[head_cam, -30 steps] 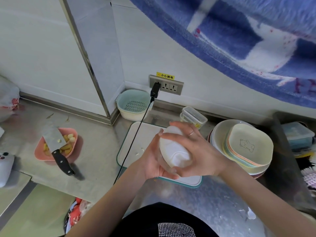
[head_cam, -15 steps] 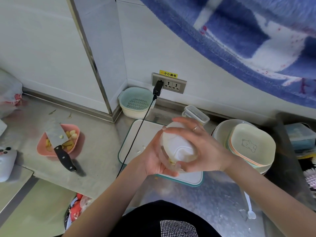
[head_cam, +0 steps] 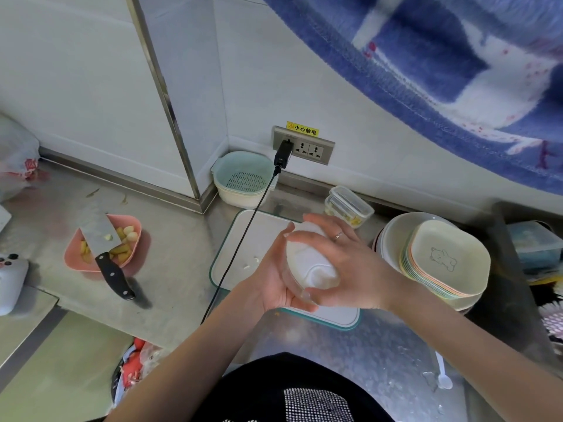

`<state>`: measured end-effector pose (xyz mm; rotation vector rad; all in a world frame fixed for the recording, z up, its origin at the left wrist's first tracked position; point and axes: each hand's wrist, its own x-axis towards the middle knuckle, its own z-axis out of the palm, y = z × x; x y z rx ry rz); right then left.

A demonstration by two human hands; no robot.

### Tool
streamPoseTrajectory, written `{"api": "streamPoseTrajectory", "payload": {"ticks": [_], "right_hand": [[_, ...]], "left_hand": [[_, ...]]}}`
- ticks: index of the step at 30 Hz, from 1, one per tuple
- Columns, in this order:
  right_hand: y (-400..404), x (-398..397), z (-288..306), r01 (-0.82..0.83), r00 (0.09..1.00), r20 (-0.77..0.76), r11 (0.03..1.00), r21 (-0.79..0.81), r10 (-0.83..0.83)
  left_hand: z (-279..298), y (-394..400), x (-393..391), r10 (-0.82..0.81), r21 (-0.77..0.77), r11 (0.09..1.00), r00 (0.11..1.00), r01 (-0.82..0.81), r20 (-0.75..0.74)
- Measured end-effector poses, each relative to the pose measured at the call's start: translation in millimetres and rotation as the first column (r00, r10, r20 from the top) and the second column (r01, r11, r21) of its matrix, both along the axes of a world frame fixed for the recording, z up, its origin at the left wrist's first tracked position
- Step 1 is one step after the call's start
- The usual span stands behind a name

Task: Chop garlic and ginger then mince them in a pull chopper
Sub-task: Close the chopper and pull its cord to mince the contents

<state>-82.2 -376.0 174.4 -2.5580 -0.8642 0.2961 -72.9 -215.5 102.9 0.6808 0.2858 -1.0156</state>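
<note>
Over the last second the pull chopper (head_cam: pixel 310 263) had barely shifted: it stayed lifted above the white cutting board (head_cam: pixel 259 236), tilted on its side with its white lid toward the camera. The left hand (head_cam: pixel 274 281) still cupped the clear bowl from beneath, fingers curled round it, while the right hand (head_cam: pixel 344 269) kept wrapped over the lid, thumb at its lower edge. The unchanged two-handed grip suggested the lid was being twisted or seated rather than the cord pulled, so mincing had probably not begun; what was inside the bowl could not be made out.

Well to the left on the table (head_cam: pixel 170 257), a pink dish (head_cam: pixel 134 233) held pale garlic cloves and yellowish ginger pieces, with a cleaver (head_cam: pixel 100 236) lying across it, handle toward the person. A few white scraps lay on the cutting board. Against the wall stood a teal colander basket (head_cam: pixel 243 175), apparently holding nothing, and a clip-lid container (head_cam: pixel 350 205) with some yellowish bits. To the right was a stack of bowls (head_cam: pixel 447 257), the top one bearing a bear drawing.
</note>
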Motion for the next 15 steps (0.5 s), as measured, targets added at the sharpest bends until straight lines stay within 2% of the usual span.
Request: {"api": "streamPoseTrajectory", "payload": {"ticks": [4,7,10,12,15], "right_hand": [[0,0,2,-0.009,1.000,0.012,1.000,0.008,0.009],[-6,-4,1,-0.138,0.986,0.088,0.990,-0.039,0.141],[-9,-1,0,-0.195,0.978,0.057,0.979,-0.065,0.199],[-9,3,0,-0.175,0.984,0.013,0.983,-0.052,0.176],[-6,1,-5,-0.045,0.999,0.033,0.997,0.069,0.043]], "left_hand": [[0,0,2,-0.025,0.009,1.000,1.000,0.025,-0.003],[7,2,7,-0.212,0.076,0.975,0.977,0.210,0.030],[13,-1,8,-0.360,0.140,0.925,0.933,0.354,0.019],[13,-3,6,-0.325,0.160,0.931,0.944,0.329,-0.050],[7,-6,9,-0.111,0.260,0.959,0.994,0.111,-0.011]]}}
